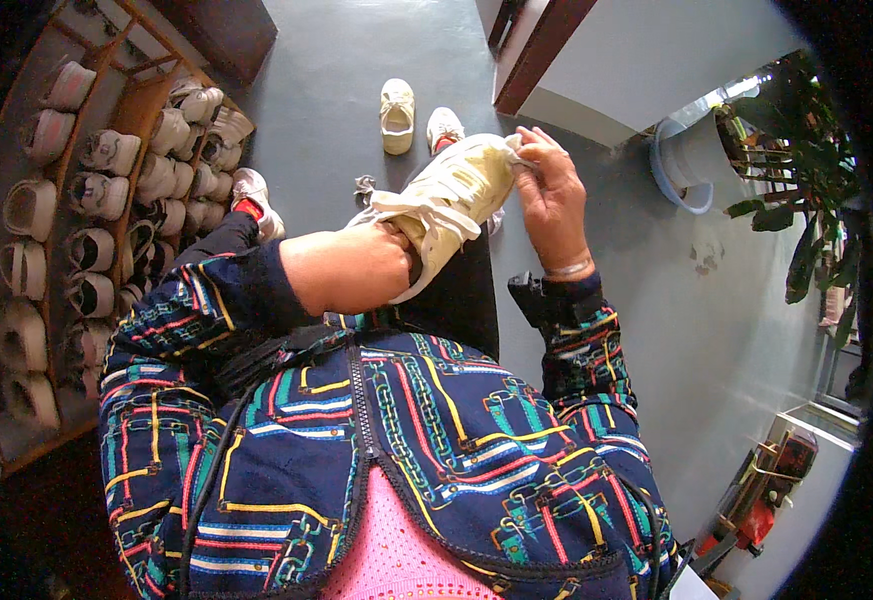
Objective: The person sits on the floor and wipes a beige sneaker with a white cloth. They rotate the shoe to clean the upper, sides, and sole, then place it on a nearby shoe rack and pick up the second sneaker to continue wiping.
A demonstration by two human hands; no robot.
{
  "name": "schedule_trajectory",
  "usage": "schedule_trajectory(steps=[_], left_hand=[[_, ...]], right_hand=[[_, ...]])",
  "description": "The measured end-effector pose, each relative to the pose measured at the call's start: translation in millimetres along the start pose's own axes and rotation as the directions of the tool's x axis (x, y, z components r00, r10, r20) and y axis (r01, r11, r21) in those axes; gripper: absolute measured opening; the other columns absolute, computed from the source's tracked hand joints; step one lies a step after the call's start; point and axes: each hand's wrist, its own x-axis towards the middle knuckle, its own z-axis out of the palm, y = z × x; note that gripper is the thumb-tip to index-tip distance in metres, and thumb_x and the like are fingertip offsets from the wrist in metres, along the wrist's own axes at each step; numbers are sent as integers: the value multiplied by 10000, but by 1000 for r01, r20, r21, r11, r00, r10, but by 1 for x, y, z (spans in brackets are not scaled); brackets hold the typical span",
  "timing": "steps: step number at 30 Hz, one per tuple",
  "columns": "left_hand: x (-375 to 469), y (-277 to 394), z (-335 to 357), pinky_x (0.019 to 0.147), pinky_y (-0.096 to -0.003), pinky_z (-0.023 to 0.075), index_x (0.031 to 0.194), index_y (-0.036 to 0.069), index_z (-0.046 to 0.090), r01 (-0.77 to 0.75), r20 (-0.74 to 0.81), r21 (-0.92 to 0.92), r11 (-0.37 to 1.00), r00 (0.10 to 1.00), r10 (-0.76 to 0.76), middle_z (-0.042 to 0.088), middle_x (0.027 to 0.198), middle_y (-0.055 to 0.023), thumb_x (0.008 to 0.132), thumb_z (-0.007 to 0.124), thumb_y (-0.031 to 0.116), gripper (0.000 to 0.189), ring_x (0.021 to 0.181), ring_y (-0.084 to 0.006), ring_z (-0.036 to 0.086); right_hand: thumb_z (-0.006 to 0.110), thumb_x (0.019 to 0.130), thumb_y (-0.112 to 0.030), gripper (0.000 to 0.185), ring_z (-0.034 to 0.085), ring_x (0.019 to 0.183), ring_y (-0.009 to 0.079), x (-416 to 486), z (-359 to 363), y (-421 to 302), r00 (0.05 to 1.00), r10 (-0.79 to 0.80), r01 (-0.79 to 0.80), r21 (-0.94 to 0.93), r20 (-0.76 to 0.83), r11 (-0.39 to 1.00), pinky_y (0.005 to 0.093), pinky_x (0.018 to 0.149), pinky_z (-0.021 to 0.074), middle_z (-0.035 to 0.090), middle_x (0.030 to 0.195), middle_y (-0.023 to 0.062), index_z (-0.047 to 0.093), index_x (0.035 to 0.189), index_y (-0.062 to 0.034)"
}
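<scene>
A cream lace-up sneaker (466,180) is held above my lap, its toe pointing up and to the right. My left hand (384,262) reaches into the shoe's opening, so its fingers are hidden inside. White laces (436,214) hang loosely across the upper. At the toe, my right hand (554,195) pinches a small pale cloth or wipe (515,148) against the shoe. A matching cream sneaker (397,120) stands on the floor ahead of me.
A wooden rack (117,97) full of shoes stands on the left. My feet wear white shoes (252,191). Near them lies a crumpled grey scrap (364,187). To the right are a white wall (631,60), a potted plant (778,165) and a low white surface (774,510) bearing tools.
</scene>
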Motion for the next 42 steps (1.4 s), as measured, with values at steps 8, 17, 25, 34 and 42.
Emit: schedule_trajectory(steps=[8, 17, 25, 34, 42], left_hand=[[-24, 18, -21, 1092, -461, 466, 1224, -60, 633, 176, -53, -518, 837, 970, -237, 638, 1265, -264, 815, 713, 102, 447, 1233, -419, 606], [-44, 5, 13, 1132, -361, 450, 1484, -51, 502, 44, 171, -969, -243, 830, -532, 616, 1426, -131, 1000, 582, 95, 512, 1298, -225, 598], [1, 0, 70, 953, -331, 542, 1295, -36, 587, -371, 226, -717, -590, 676, -701, 659, 1238, -120, 973, 566, 18, 327, 1071, -221, 665], [-2, -3, 72, 892, -315, 543, 1234, -66, 625, -327, 164, -754, -570, 746, -645, 687, 1200, -134, 758, 545, -96, 483, 1058, -234, 673], [8, -1, 57, 1010, -404, 557, 1345, -24, 582, -421, 113, -578, -699, 807, -580, 696, 1273, -151, 950, 609, 140, 428, 1112, -274, 697]], right_hand=[[611, 903, -42, 197, 664, 1100, 368, -20, 10, 8, 1000, -2, 5, -108, 27, 994, 408, 978, 545, 674, 1236, 194, 652, 1095, -24], [686, 821, -87, 218, 608, 1071, 388, -38, 5, -16, 999, -14, 5, -232, -39, 973, 481, 966, 504, 656, 1175, 175, 655, 1035, -60], [719, 796, -103, 237, 592, 1074, 369, -42, 6, -25, 999, -40, 28, -331, -31, 943, 474, 953, 502, 647, 1164, 157, 656, 1022, -71], [720, 797, -85, 241, 586, 1088, 380, -63, 11, -16, 998, 19, -37, -326, -59, 945, 481, 966, 496, 636, 1191, 164, 648, 1027, -67], [698, 848, -120, 221, 585, 1124, 384, -59, 10, -10, 992, 117, -124, -231, -46, 965, 480, 1001, 488, 635, 1213, 174, 644, 1051, -52]])
